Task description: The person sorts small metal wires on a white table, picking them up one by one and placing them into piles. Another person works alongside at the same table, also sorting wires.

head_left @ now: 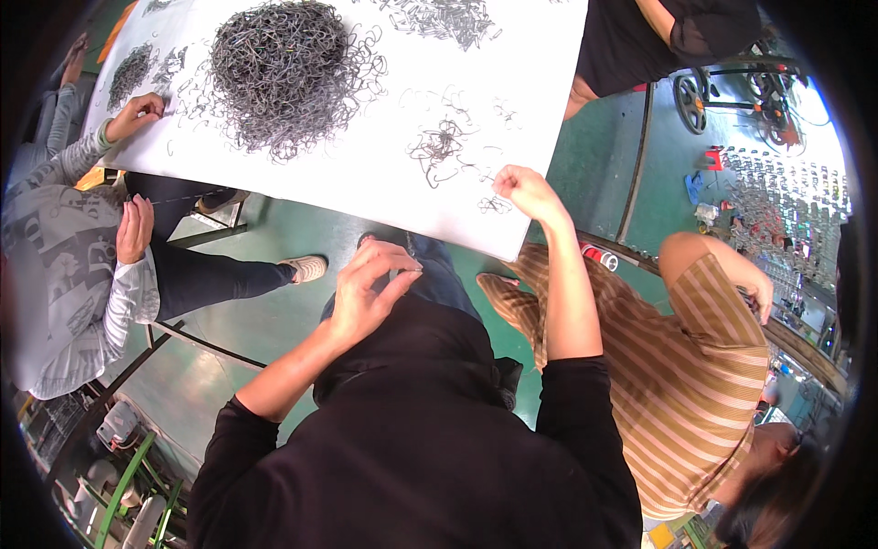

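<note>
My left hand [370,285] is in front of the table's near edge, above my lap. Its thumb and fingers come together in a pinch, and whatever is between them is too small to make out. My right hand [529,190] is over the near right corner of the white table [366,197], fingers curled and thumb pressed in. Just beside it lies a little group of bent wire hooks [495,206]. Further left is a looser scatter of dark wire hooks [439,146]. I cannot tell what, if anything, the right fingers hold.
A large heap of dark wire hooks [279,78] covers the table's middle, with more metal pieces [448,18] behind. Co-workers sit close: a patterned grey sleeve [119,302] at left, a striped brown shirt [686,393] at right, a black-clothed person [631,46] at far right.
</note>
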`<state>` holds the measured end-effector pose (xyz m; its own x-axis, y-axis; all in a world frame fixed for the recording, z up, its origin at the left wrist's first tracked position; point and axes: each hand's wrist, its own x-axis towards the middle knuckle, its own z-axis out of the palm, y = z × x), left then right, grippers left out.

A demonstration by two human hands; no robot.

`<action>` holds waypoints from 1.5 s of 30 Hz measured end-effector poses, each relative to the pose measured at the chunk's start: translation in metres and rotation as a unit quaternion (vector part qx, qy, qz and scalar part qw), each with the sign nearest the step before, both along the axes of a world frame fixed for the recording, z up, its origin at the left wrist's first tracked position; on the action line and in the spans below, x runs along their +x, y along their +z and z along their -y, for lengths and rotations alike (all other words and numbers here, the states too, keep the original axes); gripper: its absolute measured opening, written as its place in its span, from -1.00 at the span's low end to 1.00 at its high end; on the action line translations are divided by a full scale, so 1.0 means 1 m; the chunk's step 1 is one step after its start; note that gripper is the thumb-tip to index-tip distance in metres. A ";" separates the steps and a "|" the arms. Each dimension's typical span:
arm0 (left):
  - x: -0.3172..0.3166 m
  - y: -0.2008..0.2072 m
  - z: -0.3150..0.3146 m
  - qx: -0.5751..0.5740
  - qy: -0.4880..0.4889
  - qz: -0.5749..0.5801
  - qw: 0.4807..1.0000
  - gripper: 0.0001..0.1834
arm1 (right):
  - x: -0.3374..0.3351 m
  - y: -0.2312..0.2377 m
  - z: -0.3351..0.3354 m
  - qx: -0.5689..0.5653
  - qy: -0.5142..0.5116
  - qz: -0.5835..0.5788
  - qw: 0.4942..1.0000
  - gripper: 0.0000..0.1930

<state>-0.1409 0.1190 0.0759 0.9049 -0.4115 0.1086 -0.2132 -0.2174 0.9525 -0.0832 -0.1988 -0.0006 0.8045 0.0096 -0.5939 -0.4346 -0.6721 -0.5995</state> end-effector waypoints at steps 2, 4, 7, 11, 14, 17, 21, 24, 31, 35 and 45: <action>0.002 -0.001 0.001 0.000 -0.007 0.010 1.000 -0.86 | 0.003 0.007 -0.006 -0.059 -0.009 0.071 0.996 -0.82; 0.003 0.001 0.002 0.004 -0.012 0.011 1.000 -0.85 | 0.014 0.014 -0.010 -0.116 -0.042 0.133 0.983 -0.77; 0.002 0.006 0.002 0.016 -0.008 -0.002 1.000 -0.85 | 0.042 0.018 -0.016 -0.192 -0.083 0.192 0.959 -0.69; 0.002 0.007 0.002 0.017 -0.011 -0.001 1.000 -0.86 | 0.049 0.014 -0.018 -0.207 -0.075 0.169 0.961 -0.63; 0.000 0.006 0.001 0.027 -0.009 -0.011 1.000 -0.86 | 0.043 0.011 -0.005 -0.191 -0.110 0.149 0.964 -0.65; -0.001 0.004 -0.001 0.026 -0.004 -0.028 0.999 -0.87 | 0.041 0.010 0.009 -0.223 -0.131 0.140 0.956 -0.69; -0.001 0.003 -0.001 0.034 -0.006 0.003 0.999 -0.87 | 0.051 0.006 0.016 -0.211 -0.160 0.178 0.948 -0.79; -0.002 0.005 0.001 0.037 -0.011 0.006 0.999 -0.87 | 0.065 -0.001 0.006 -0.218 -0.145 0.183 0.948 -0.83; -0.005 0.010 0.000 0.031 0.020 -0.020 0.999 -0.88 | 0.071 -0.008 0.030 -0.235 -0.206 0.208 0.927 -0.87; -0.006 0.008 -0.001 0.031 0.018 -0.012 0.999 -0.87 | 0.068 -0.006 0.033 -0.200 -0.172 0.244 0.933 -0.81; -0.007 0.008 0.001 0.038 0.000 0.007 0.999 -0.87 | 0.063 -0.003 -0.068 -0.156 0.027 0.245 0.956 -0.73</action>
<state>-0.1475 0.1178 0.0842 0.9031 -0.4199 0.0896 -0.2266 -0.2890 0.9301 -0.0202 -0.1310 -0.0041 0.9904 -0.0565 -0.1259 -0.1115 -0.8656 -0.4881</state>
